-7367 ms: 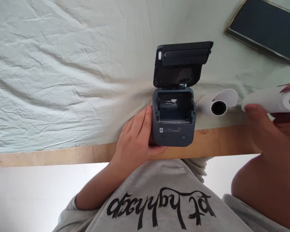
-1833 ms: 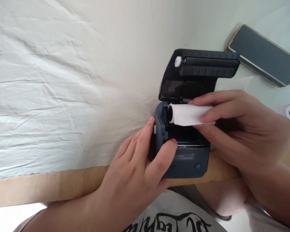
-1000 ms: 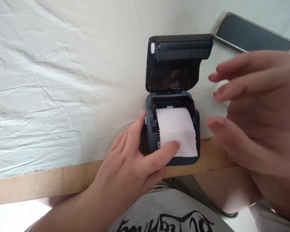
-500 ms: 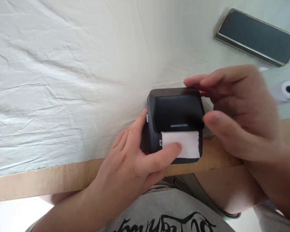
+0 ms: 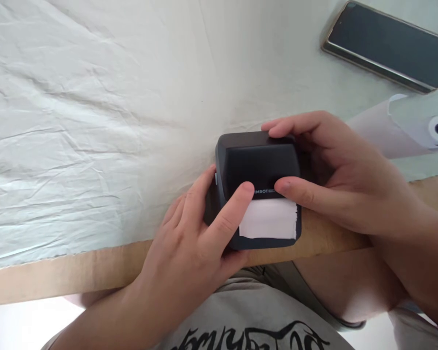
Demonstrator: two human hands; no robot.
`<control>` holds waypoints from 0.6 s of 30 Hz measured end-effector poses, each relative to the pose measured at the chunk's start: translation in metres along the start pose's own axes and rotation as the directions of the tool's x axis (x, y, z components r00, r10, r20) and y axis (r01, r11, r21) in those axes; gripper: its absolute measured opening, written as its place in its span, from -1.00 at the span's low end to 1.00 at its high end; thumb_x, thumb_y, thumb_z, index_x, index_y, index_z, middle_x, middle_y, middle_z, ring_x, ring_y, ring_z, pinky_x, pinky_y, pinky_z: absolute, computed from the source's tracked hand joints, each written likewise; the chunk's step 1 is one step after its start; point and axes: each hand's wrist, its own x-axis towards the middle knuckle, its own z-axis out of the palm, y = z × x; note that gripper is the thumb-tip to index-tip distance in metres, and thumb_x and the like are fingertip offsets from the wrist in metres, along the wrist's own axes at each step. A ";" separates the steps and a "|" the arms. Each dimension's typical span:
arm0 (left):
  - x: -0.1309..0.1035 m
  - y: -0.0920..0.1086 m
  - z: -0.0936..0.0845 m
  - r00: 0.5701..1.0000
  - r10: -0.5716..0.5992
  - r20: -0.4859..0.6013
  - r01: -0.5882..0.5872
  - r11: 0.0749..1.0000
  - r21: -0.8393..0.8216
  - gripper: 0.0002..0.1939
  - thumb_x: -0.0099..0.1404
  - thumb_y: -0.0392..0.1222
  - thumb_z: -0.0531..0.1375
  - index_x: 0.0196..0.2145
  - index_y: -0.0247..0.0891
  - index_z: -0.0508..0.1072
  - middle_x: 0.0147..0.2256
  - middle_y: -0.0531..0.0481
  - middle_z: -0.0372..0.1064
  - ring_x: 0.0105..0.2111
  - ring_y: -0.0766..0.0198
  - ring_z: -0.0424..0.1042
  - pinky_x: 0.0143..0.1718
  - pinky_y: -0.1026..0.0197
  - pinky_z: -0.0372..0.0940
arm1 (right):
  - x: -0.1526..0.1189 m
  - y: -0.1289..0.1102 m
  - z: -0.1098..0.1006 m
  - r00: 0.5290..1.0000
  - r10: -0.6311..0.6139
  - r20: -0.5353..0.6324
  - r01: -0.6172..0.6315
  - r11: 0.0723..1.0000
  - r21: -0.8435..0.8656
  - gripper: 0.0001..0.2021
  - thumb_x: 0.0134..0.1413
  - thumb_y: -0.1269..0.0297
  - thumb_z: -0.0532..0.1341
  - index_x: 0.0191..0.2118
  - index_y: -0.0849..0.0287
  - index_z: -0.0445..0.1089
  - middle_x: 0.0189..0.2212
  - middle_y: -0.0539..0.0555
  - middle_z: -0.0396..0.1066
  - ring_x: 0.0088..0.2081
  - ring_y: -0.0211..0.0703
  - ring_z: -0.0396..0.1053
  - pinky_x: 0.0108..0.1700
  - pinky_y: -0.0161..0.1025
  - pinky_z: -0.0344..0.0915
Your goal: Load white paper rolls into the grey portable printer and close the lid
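A small black label printer [image 5: 259, 163] sits at the near edge of the cloth, its lid down. White paper [image 5: 268, 219] comes out from under the lid and lies over the printer's front. My left hand [image 5: 193, 238] grips the printer's left side, with one digit on the lid by the lettering. Around the right side wraps my right hand [image 5: 345, 170], its fingertips at the back edge and its thumb on the front of the lid. The underside of the printer is hidden.
Upper right lies a smartphone [image 5: 390, 43]. Below it is a partly unrolled white paper roll [image 5: 416, 129]. A wrinkled pale cloth [image 5: 95, 121] covers the table, whose wooden edge [image 5: 95, 265] runs along the front.
My right hand has moved left and closed onto the printer. A digit of my left hand has shifted from the paper up onto the lid. The paper roll shows more fully.
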 end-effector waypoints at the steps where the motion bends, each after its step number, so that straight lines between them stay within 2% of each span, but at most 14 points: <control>1: 0.000 0.000 -0.002 1.000 0.003 0.008 -0.003 1.000 -0.001 -0.31 0.53 -0.17 0.36 0.49 -0.25 0.25 0.42 -0.63 0.36 0.28 -0.39 0.63 0.14 -0.28 0.66 | 0.000 0.000 -0.001 1.000 0.003 0.017 -0.003 1.000 0.003 -0.54 0.41 -0.01 0.40 0.30 -0.03 0.43 0.33 0.09 0.51 0.25 -0.06 0.60 0.02 -0.23 0.72; 4: 0.001 0.000 -0.004 0.999 0.006 0.036 -0.006 1.000 -0.010 -0.28 0.52 -0.15 0.39 0.50 -0.23 0.25 0.45 -0.59 0.34 0.32 -0.36 0.60 0.18 -0.25 0.66 | 0.001 0.001 -0.003 0.998 -0.007 0.056 0.009 1.000 -0.024 -0.54 0.43 -0.01 0.38 0.30 -0.02 0.41 0.31 0.10 0.52 0.22 -0.08 0.60 -0.05 -0.27 0.70; 7: 0.000 -0.001 -0.001 1.000 0.007 0.021 -0.007 1.000 0.006 -0.27 0.52 -0.14 0.40 0.51 -0.20 0.23 0.44 -0.55 0.37 0.33 -0.31 0.60 0.22 -0.24 0.64 | 0.002 0.002 -0.004 0.995 -0.078 0.066 0.083 0.994 -0.076 -0.55 0.50 0.01 0.33 0.35 -0.02 0.36 0.29 0.09 0.54 0.21 -0.13 0.60 0.01 -0.27 0.69; 9: -0.001 -0.002 0.003 1.000 0.012 -0.007 -0.012 1.000 0.027 -0.24 0.57 -0.03 0.37 0.55 -0.21 0.17 0.43 -0.54 0.38 0.34 -0.28 0.60 0.24 -0.21 0.62 | 0.001 0.002 -0.003 0.989 -0.131 0.074 0.140 0.983 -0.121 -0.56 0.55 0.01 0.27 0.37 -0.01 0.33 0.30 0.09 0.54 0.23 -0.15 0.59 0.11 -0.25 0.67; 14: -0.006 -0.004 0.009 1.000 0.005 -0.027 -0.005 1.000 0.021 0.08 0.65 0.34 0.17 0.68 -0.50 -0.18 0.43 -0.60 0.39 0.38 -0.28 0.55 0.29 -0.16 0.59 | -0.005 -0.001 -0.002 0.980 -0.186 0.074 0.199 0.941 -0.274 -0.54 0.62 0.03 0.17 0.46 0.00 0.26 0.31 0.11 0.52 0.29 -0.11 0.56 0.31 -0.11 0.61; 18: -0.005 -0.004 0.007 0.999 -0.043 0.006 0.043 0.998 0.037 0.06 0.66 0.36 0.15 0.67 -0.48 -0.14 0.44 -0.55 0.40 0.39 -0.24 0.54 0.31 -0.15 0.58 | -0.011 -0.001 -0.006 0.981 -0.177 0.085 0.195 0.919 -0.341 -0.45 0.65 0.02 0.09 0.59 -0.08 0.14 0.33 0.11 0.51 0.25 -0.05 0.58 0.26 -0.03 0.66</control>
